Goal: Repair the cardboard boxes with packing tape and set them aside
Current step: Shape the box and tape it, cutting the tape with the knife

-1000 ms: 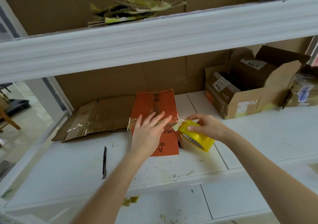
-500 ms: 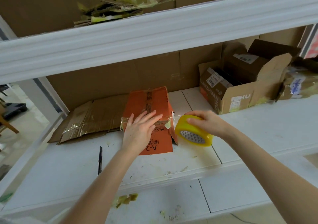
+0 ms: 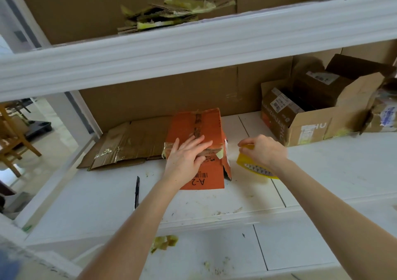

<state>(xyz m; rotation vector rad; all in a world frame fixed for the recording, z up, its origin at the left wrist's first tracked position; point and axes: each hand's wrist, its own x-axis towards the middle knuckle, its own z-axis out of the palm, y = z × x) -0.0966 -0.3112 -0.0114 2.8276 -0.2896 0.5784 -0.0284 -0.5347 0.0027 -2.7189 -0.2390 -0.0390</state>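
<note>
An orange cardboard box [image 3: 194, 123] marked "A-2" lies on the white shelf [image 3: 322, 172] in the middle. My left hand [image 3: 185, 156] rests flat on its top, fingers spread over a strip of clear tape that crosses the box. To the right of the box, my right hand [image 3: 261, 150] grips a yellow roll of packing tape [image 3: 255, 168], held a little off the box's right edge. A thin stretch of tape seems to run from the roll to the box, but it is hard to see.
A flattened brown cardboard sheet [image 3: 126, 144] lies left of the orange box. A black knife [image 3: 136, 191] lies on the shelf in front. Open brown boxes [image 3: 311, 116] stand at the right. Torn cardboard scraps [image 3: 167, 14] sit on the upper shelf.
My right hand has pulled the tape roll further right, away from the box's edge. My left hand stays pressed on the box top.
</note>
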